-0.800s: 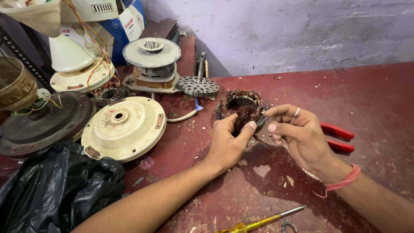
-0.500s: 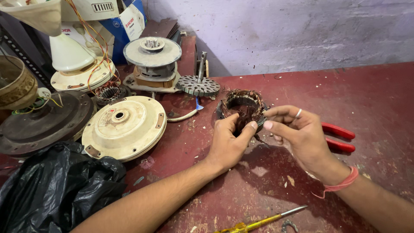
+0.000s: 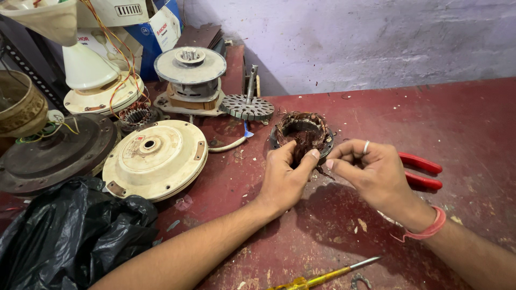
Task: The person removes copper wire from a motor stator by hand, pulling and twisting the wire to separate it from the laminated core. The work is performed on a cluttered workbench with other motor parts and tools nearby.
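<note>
Head view: left hand (image 3: 285, 177) pinching stator winding (image 3: 302, 131), right hand (image 3: 373, 174) alongside

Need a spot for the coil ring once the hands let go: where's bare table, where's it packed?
Bare red table lies right of the coil ring, between the wall and the red pliers. A smaller patch sits between the forearms, above the screwdriver. The left side is crowded: cream fan cover, black bag, motor parts.

A blue cardboard box (image 3: 161, 32) with white panels and some red print stands at the back left corner of the bench, partly hidden behind cream-coloured fan parts (only its upper right part shows). No signs or screens are visible.
</note>
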Tool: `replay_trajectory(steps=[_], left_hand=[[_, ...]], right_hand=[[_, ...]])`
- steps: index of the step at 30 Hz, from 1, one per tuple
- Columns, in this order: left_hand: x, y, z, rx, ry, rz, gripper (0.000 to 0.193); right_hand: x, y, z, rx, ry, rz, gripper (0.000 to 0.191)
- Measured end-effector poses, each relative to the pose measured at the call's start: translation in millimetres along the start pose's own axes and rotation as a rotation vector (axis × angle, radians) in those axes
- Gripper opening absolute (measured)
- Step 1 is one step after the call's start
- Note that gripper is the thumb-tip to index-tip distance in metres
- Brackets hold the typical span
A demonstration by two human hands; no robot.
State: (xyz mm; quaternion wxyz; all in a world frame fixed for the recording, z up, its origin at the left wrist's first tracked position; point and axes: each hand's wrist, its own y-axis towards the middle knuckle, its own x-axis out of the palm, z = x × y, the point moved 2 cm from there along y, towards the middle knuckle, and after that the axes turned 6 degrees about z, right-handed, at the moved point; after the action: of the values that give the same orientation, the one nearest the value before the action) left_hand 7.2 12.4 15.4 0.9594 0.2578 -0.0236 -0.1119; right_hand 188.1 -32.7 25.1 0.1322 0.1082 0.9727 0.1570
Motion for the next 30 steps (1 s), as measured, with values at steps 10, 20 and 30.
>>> replay_trajectory(steps=[10,20,30], left_hand=[[-1,5,-7,-0.108,-0.072,0.030,0.021],[-1,2,-7,-0.066,-0.038,0.012,0.020],[0,2,-6,-0.043,-0.046,-0.012,0.019]], right_hand=[[0,-3,-13,-0.183,-0.085,0.022,0.031],[4,-6,-19,-0.320,-0.232,0.039,0.048],[4,-1,-12,-0.181,-0.316,0.038,0.017]])
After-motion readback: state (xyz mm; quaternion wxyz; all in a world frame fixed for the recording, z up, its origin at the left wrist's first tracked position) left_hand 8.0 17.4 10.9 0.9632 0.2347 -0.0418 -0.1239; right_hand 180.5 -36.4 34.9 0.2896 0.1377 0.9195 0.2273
